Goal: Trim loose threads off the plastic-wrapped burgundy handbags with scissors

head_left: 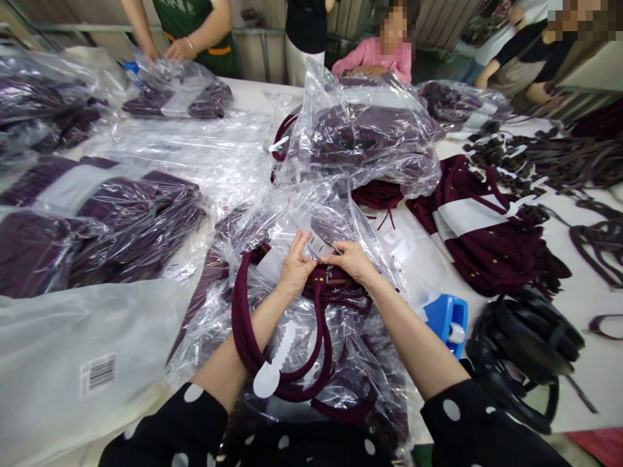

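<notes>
"Fingers first: where are they?"

"Close together, either side of a white tag. The right hand pinches its right end between thumb and forefinger. The left hand has fingers raised along the tag's left edge, thumb lower down."

"Does the left grip it too?"

"I can't tell: the tag is small and the plastic behind it glares."

"How does the tag sit?"

"Tilted, dark print showing, just beyond the top of a maroon bag. The bag's handles loop toward the wearer; one crosses the left forearm. A white tie lies against them."

"And around the hands?"

"Right of the right forearm stands a blue holder, with black straps just beside it. Wrapped bags lie to the left. Across the table, a person in a green apron has both hands at a wrapped bundle."
</notes>
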`<control>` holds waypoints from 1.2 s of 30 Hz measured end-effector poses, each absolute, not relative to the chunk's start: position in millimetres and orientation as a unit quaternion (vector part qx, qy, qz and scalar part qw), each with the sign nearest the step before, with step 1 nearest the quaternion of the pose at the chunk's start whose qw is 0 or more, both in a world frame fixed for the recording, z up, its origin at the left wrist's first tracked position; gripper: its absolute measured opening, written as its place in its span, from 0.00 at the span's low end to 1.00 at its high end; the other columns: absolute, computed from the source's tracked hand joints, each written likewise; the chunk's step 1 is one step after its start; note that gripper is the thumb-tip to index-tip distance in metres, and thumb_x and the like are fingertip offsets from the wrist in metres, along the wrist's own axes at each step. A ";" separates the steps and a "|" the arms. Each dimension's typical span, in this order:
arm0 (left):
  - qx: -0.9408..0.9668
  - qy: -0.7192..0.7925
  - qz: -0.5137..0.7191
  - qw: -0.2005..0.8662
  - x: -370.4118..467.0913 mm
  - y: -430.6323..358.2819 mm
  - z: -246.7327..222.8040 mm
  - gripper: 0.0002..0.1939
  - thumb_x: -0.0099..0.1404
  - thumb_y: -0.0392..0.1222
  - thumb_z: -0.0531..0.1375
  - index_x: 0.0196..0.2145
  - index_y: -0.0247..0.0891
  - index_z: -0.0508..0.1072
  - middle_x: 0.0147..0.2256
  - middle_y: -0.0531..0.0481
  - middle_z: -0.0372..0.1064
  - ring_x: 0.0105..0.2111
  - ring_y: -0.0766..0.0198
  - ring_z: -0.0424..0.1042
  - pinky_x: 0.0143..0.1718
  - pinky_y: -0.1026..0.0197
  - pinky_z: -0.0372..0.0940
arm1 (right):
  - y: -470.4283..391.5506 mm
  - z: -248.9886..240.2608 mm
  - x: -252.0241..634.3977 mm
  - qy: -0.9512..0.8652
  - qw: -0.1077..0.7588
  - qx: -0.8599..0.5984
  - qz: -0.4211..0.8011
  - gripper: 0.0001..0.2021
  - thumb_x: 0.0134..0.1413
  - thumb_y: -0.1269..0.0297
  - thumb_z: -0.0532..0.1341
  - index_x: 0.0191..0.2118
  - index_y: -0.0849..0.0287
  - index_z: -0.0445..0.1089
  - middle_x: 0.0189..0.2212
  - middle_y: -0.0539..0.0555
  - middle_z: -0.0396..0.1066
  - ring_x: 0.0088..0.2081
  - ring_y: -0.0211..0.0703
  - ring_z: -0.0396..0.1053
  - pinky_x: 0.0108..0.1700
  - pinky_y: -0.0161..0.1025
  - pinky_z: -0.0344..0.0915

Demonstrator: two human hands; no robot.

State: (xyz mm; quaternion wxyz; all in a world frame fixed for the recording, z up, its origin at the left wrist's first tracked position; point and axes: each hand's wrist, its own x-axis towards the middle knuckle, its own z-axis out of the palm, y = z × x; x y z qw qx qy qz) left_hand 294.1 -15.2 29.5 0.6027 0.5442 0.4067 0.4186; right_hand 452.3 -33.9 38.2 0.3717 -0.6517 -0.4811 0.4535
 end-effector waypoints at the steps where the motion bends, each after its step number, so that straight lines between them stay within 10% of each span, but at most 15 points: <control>1: 0.569 0.397 0.420 0.586 293.9 -14.2 28.9 0.34 0.50 0.31 0.58 0.56 0.48 0.60 0.63 0.47 0.38 0.22 0.79 0.59 0.25 0.68 0.61 | -34.1 37.8 452.5 -0.479 0.372 -0.656 0.450 0.16 0.31 0.52 0.67 0.21 0.60 0.68 0.17 0.45 0.61 0.22 0.34 0.56 0.26 0.32 0.53; 7: 0.661 0.371 0.411 0.505 297.7 -2.5 30.3 0.33 0.55 0.30 0.54 0.58 0.46 0.56 0.63 0.45 0.39 0.23 0.76 0.59 0.29 0.67 0.63 | -36.7 43.0 450.3 -0.431 0.392 -0.663 0.470 0.18 0.29 0.51 0.68 0.22 0.61 0.68 0.17 0.44 0.61 0.20 0.32 0.54 0.24 0.32 0.50; 13: 0.668 0.369 0.326 0.557 305.0 4.9 34.9 0.33 0.51 0.27 0.54 0.56 0.40 0.62 0.52 0.46 0.61 0.20 0.78 0.56 0.24 0.72 0.58 | -41.0 51.7 448.2 -0.350 0.448 -0.634 0.524 0.18 0.24 0.55 0.70 0.21 0.61 0.65 0.13 0.41 0.57 0.18 0.29 0.50 0.22 0.32 0.46; 19: 0.605 0.333 0.289 0.663 311.9 17.0 49.9 0.34 0.45 0.30 0.53 0.53 0.44 0.65 0.62 0.47 0.45 0.18 0.79 0.58 0.18 0.70 0.57 | -40.8 54.7 447.3 -0.324 0.444 -0.634 0.544 0.19 0.23 0.56 0.70 0.23 0.61 0.65 0.13 0.42 0.58 0.17 0.29 0.49 0.21 0.32 0.44; 24: 0.577 0.329 0.304 0.683 315.3 23.6 48.2 0.18 0.43 0.32 0.54 0.36 0.36 0.69 0.60 0.44 0.50 0.15 0.79 0.58 0.13 0.69 0.53 | -40.0 53.2 449.4 -0.323 0.447 -0.629 0.548 0.19 0.24 0.58 0.71 0.20 0.61 0.61 0.12 0.41 0.56 0.16 0.27 0.47 0.20 0.32 0.40; 30: 0.501 0.381 0.360 0.689 311.3 20.1 26.3 0.08 0.45 0.37 0.59 0.26 0.34 0.63 0.36 0.44 0.72 0.14 0.73 0.62 0.16 0.67 0.57 | -43.2 50.7 454.6 -0.292 0.483 -0.587 0.580 0.19 0.24 0.60 0.71 0.23 0.60 0.62 0.13 0.41 0.57 0.15 0.27 0.47 0.19 0.32 0.38; 36: 0.488 0.327 0.348 0.731 303.6 16.6 24.7 0.10 0.48 0.37 0.57 0.32 0.34 0.68 0.17 0.55 0.65 0.15 0.70 0.62 0.19 0.68 0.55 | -45.8 49.0 455.7 -0.275 0.514 -0.563 0.586 0.17 0.26 0.61 0.70 0.23 0.60 0.63 0.14 0.41 0.56 0.16 0.27 0.48 0.19 0.31 0.39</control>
